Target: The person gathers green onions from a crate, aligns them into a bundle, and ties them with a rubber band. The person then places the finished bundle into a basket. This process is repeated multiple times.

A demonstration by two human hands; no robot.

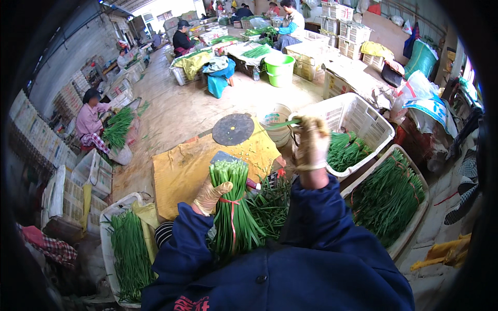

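My gloved left hand [210, 194] is wrapped around a thick bunch of garlic chives [233, 217], held upright with its pale cut ends on top. A red tie circles the bunch below my thumb, and one end of it hangs down the leaves. Raised to the right, my gloved right hand [313, 144] is blurred, with a green leaf [286, 124] sticking out of its fingers to the left. Behind the bunch lies a knife, its blade [222, 156] and dark red handle [253, 183] partly hidden. Loose green leaves [268, 208] lie beside the bunch.
A yellow sheet [183, 163] before me carries a round dark board [233, 129] and scattered trimmings. Crates of greens stand at my left [107, 241] and right [408, 237]; another crate [373, 116] holds tied bunches. A white bucket [278, 132] stands beyond. Several people work farther off.
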